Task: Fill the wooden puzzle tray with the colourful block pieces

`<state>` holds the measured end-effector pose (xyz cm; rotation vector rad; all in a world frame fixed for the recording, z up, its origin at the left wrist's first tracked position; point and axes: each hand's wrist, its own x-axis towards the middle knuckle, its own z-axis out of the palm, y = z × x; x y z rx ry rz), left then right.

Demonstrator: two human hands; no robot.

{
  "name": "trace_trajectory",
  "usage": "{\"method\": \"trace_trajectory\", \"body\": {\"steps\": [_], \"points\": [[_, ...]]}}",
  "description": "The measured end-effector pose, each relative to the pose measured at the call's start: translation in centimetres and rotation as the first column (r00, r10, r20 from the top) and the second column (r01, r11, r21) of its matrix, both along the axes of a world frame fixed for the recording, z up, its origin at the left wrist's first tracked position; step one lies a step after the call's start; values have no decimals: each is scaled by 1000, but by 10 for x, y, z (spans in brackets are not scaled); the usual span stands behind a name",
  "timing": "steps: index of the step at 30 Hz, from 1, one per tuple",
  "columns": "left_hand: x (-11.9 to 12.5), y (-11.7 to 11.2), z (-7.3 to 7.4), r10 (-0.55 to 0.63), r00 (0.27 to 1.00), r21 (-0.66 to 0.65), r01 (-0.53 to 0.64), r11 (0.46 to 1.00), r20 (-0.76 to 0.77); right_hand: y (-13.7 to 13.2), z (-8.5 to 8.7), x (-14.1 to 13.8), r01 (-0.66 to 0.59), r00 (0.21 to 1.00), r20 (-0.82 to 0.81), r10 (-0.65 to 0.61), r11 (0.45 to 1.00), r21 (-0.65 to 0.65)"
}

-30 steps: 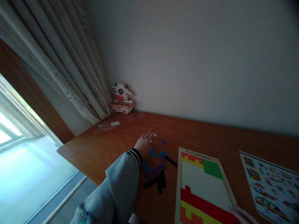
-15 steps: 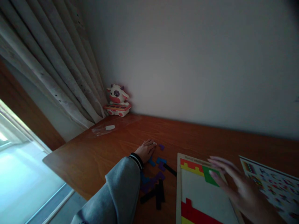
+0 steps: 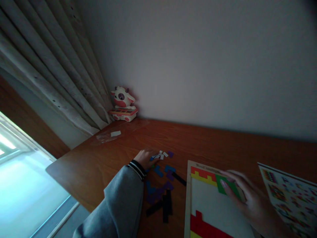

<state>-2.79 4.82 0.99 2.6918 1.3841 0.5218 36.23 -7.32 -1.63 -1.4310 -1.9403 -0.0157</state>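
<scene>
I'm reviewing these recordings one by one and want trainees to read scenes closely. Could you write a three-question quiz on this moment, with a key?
1. Which hand is nearer the small white tiles?
2. True or false: the cow-shaped toy keyboard stands beside the curtain.
3. On the puzzle board, what colour is the block that the right hand partly covers in this view? A purple; B green; C black.

Key:
1. The left hand.
2. True.
3. B.
</scene>
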Motion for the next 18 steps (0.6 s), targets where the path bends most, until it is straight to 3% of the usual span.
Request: {"method": "trace_trajectory", "body": {"steps": [6,18], "points": [[3,1,-2,-52,995,-36,56,998,86,-4,0,-4,9,1000,21,-9,1000,-7],[5,0,-3,7,992,-4,-7,1000,129,-4,4,-5,-13,1000,27,14,999,-37]]}}
